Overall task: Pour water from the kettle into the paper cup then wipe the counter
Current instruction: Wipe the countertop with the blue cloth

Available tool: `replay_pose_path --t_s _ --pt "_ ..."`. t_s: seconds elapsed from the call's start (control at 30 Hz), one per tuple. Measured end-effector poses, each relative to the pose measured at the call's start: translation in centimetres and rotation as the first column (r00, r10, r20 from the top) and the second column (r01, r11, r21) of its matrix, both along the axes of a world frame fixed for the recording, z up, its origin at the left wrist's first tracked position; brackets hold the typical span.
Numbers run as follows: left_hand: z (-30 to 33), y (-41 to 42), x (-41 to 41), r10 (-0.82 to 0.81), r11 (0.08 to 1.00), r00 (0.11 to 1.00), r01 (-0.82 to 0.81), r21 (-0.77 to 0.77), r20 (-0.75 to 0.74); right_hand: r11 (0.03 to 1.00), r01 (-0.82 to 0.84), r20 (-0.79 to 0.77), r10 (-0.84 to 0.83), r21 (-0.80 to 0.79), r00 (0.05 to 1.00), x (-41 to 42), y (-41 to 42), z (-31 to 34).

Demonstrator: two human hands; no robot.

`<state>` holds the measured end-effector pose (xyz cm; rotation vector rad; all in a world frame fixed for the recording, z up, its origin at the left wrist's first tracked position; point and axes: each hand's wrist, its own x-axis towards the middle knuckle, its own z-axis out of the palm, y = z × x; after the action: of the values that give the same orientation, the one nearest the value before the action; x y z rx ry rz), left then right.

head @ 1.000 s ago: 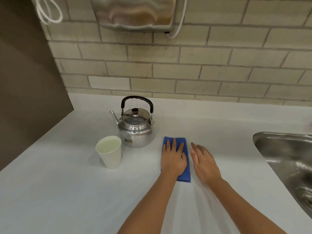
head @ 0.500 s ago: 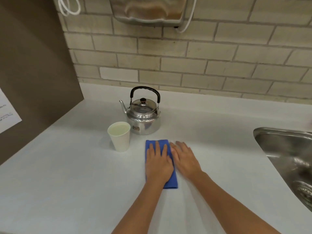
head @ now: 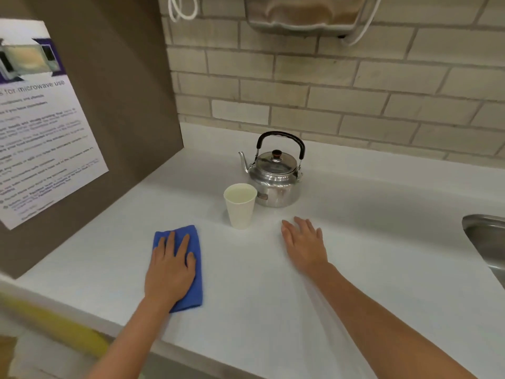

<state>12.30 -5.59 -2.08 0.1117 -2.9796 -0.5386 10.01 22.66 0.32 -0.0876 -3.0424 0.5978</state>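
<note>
A steel kettle [head: 276,179] with a black handle stands upright near the back of the white counter [head: 355,242]. Just in front of it, to its left, a white paper cup [head: 240,207] holds water. My left hand [head: 170,265] lies flat on a folded blue cloth [head: 195,272], pressing it onto the counter left of the cup. My right hand [head: 304,243] rests flat on the bare counter, fingers spread, just right of the cup and in front of the kettle, holding nothing.
A brown side panel [head: 123,105] with a paper notice [head: 41,119] walls off the left. The brick wall behind carries a metal dispenser [head: 303,15]. A steel sink [head: 486,242] is set in at the right edge. The counter's front edge runs bottom left.
My left hand has slid the blue cloth leftward, past the front of the cup. The right hand stayed near the kettle, so the hands are now apart. The view shifted left.
</note>
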Motion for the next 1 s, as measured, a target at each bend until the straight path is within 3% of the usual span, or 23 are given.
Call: replay_pose_path --t_s 0.17,0.3,0.47,0.57,0.7,0.87,1.0 --pt "1.1 3.9 -6.1 0.065 0.99 0.996 -0.057 -0.128 0.06 0.997 0.045 -0.008 -0.046 -0.059 0.999 0.3 1.1 -0.2" --pt "0.3 7.4 -4.2 -0.052 0.994 0.997 0.056 -0.09 0.048 0.998 0.059 0.013 -0.058 -0.019 0.998 0.3 1.0 -0.5" --pt "-0.2 2.0 -3.7 -0.069 0.996 0.997 0.07 -0.05 0.026 0.997 0.081 0.011 -0.081 0.014 0.997 -1.2 0.5 -0.3" --pt "0.4 -2.5 -7.1 0.009 1.0 0.999 -0.007 -0.028 0.047 0.994 0.101 -0.004 -0.101 0.028 0.995 -2.5 0.5 -0.2" --pt "1.1 -5.4 -14.0 -0.005 0.998 0.998 0.009 -0.062 0.057 0.984 0.168 -0.038 -0.166 0.052 0.985 -4.2 1.0 -0.4" --pt "1.8 -2.0 -22.9 -0.162 0.98 0.984 0.17 -0.106 0.075 0.953 0.3 -0.069 -0.297 0.047 0.953 -5.9 2.3 -0.9" --pt "1.0 2.4 -23.8 -0.316 0.931 0.942 0.332 -0.153 0.116 0.932 0.358 -0.086 -0.353 0.058 0.932 -7.2 1.5 -1.0"
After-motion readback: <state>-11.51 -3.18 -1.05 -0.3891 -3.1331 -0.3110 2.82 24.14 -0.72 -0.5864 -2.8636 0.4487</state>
